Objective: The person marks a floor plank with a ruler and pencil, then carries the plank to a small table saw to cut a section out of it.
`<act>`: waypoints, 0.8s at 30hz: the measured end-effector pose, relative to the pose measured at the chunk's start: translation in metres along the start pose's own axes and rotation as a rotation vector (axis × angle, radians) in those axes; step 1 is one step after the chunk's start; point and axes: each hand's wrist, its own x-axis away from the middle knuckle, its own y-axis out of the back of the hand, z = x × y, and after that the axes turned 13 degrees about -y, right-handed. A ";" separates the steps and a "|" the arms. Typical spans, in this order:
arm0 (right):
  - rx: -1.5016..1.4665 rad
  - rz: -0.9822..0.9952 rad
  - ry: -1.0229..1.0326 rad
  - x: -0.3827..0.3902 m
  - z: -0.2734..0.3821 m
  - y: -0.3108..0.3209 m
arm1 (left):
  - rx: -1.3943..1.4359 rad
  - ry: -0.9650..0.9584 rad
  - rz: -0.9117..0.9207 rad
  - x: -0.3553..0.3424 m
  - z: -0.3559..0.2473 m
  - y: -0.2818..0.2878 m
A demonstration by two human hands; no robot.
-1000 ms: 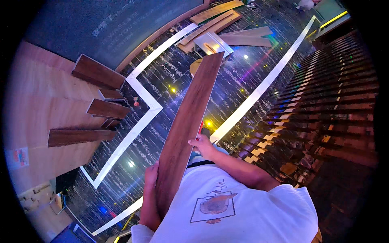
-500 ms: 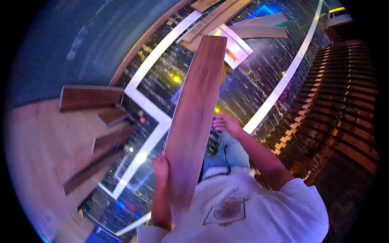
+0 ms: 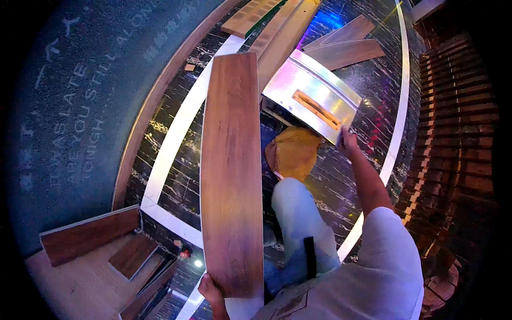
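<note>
A long, reddish-brown wood-look floor plank (image 3: 232,170) stands lengthwise before me. My left hand (image 3: 212,293) is closed around its left edge, close to the near end. Beyond and to the right is a table saw (image 3: 325,88) with a shiny metal top and a wooden-coloured slot insert (image 3: 317,109). My right hand (image 3: 349,140) is at the near right corner of that top, its fingers curled at the edge and partly hidden. Below the saw top sits a crumpled yellow-brown bag-like thing (image 3: 296,152), just ahead of my knee.
Long boards (image 3: 282,37) lie at the far side, with two loose planks (image 3: 346,53) right of them. Cut plank pieces (image 3: 90,234) lean or lie at the near left, by a dark wall (image 3: 80,106). White strips (image 3: 176,128) cross the black marbled floor. Dark slatted structures (image 3: 453,133) line the right.
The view has moved closer to the table saw. My right hand has gone from beside the plank to the saw's corner. My left hand still holds the plank, now more upright in view.
</note>
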 end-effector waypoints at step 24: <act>-0.478 1.196 -0.249 0.241 -0.041 -0.303 | -0.032 -0.144 -0.195 -0.027 -0.007 -0.056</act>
